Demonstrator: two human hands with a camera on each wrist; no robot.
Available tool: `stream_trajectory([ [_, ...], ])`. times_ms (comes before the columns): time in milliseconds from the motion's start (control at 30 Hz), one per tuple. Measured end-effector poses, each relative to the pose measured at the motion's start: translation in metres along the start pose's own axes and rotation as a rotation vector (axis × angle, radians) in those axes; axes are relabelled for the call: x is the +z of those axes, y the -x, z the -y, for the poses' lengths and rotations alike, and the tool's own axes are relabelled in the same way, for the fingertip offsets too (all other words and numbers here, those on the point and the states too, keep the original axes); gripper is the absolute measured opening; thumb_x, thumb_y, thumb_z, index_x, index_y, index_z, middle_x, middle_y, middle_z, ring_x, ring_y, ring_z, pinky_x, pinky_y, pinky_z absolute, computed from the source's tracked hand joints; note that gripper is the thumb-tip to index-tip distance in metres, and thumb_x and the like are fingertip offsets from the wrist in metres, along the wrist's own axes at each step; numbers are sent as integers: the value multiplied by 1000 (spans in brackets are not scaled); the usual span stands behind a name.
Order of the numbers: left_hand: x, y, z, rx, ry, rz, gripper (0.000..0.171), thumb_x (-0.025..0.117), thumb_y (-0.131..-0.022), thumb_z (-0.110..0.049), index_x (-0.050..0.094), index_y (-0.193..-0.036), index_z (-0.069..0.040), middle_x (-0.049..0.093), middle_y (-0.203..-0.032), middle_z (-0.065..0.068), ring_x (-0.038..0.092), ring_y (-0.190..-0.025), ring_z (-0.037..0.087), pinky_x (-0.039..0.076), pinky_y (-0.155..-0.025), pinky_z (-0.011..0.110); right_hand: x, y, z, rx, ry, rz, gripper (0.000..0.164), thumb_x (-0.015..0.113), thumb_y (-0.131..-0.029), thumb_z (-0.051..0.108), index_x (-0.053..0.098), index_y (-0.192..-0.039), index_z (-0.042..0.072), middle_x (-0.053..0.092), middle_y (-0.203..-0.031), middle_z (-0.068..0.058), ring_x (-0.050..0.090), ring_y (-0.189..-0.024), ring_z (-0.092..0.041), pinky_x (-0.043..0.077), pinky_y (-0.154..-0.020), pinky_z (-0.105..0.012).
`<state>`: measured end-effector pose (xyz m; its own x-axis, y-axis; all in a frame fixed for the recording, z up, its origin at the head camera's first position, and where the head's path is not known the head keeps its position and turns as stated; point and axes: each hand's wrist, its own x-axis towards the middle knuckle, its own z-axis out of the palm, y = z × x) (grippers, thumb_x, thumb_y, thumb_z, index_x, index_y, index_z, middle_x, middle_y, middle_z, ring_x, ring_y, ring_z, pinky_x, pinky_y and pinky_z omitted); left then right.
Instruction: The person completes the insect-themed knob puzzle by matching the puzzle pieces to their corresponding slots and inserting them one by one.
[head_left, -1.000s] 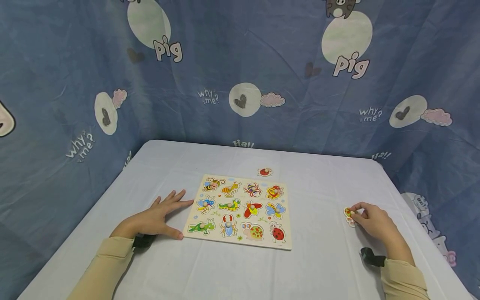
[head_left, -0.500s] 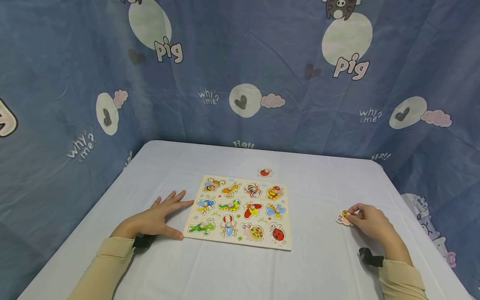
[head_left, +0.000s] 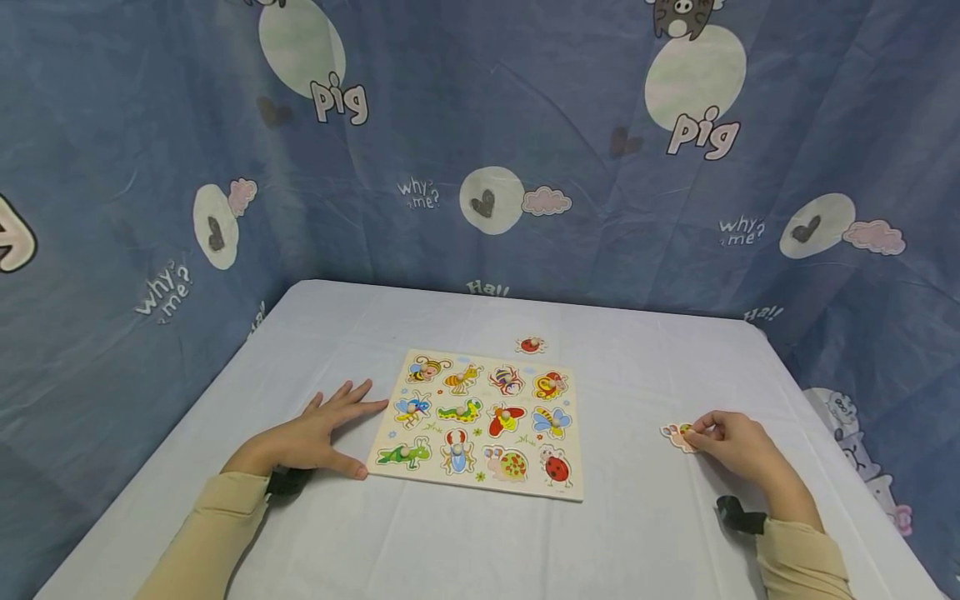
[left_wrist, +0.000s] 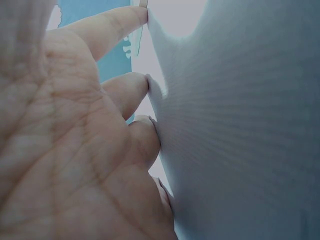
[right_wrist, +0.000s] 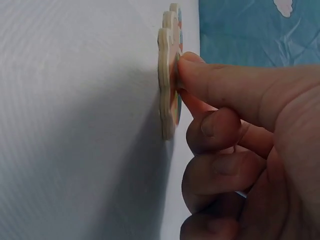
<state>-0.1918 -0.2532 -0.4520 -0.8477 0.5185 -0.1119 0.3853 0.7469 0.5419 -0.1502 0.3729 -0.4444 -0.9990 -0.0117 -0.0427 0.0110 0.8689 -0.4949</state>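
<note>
My right hand pinches a snail puzzle piece by its knob, right of the board. The right wrist view shows the wooden snail piece edge-on, close over the cloth, thumb and forefinger at its knob and the other fingers curled. My left hand lies spread on the table, forefinger and thumb tips at the left edge of a wooden insect puzzle board. In the left wrist view its fingers reach down to the cloth. The board's printed snail and red ladybug pictures show no knobs.
A loose ladybug piece lies just behind the board. White cloth covers the table, and a blue printed curtain hangs around its back and sides.
My right hand has turned the snail piece so its head points left, and shifted it slightly left. The left hand and the board stay put.
</note>
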Motion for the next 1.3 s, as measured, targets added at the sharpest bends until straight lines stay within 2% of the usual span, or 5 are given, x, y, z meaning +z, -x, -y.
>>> stream_trajectory([
  [333, 0, 1, -1, -11, -6, 1, 107, 86, -64, -61, 42, -154, -24, 13, -169, 15, -2, -155, 46, -7, -115, 75, -2, 0, -1, -42, -6, 9, 22, 70, -93, 23, 71, -108, 7, 46, -71, 2, 40, -62, -12, 30, -53, -26],
  [567, -2, 2, -5, -12, -7, 5, 106, 87, -65, -59, 41, -155, -23, 12, -169, 16, -2, -155, 47, -6, -116, 74, 0, 1, 0, -95, 17, -32, 17, 69, -94, 22, 69, -105, 8, 46, -68, 3, 38, -58, -9, 30, -52, -25],
  [700, -3, 2, -6, -12, -5, 8, 106, 87, -66, -58, 41, -155, -23, 12, -169, 17, -2, -155, 47, -7, -116, 75, 1, 1, 3, -97, 21, -49, 17, 69, -95, 22, 68, -104, 8, 47, -69, 3, 39, -58, -8, 31, -52, -24],
  [967, -2, 1, -5, -26, -5, 17, 106, 87, -65, -59, 41, -154, -25, 12, -169, 16, -3, -155, 47, -7, -116, 74, 3, -5, 18, -114, -1, -66, 20, 68, -95, 24, 67, -105, 7, 53, -70, 2, 42, -59, -7, 33, -52, -24],
  [1300, -1, 0, -2, -21, 1, 10, 107, 87, -64, -60, 42, -154, -24, 12, -169, 15, -2, -155, 46, -7, -116, 74, 6, -10, 45, -160, -33, -69, 19, 69, -95, 26, 67, -105, 9, 51, -67, 3, 41, -55, -5, 34, -49, -23],
])
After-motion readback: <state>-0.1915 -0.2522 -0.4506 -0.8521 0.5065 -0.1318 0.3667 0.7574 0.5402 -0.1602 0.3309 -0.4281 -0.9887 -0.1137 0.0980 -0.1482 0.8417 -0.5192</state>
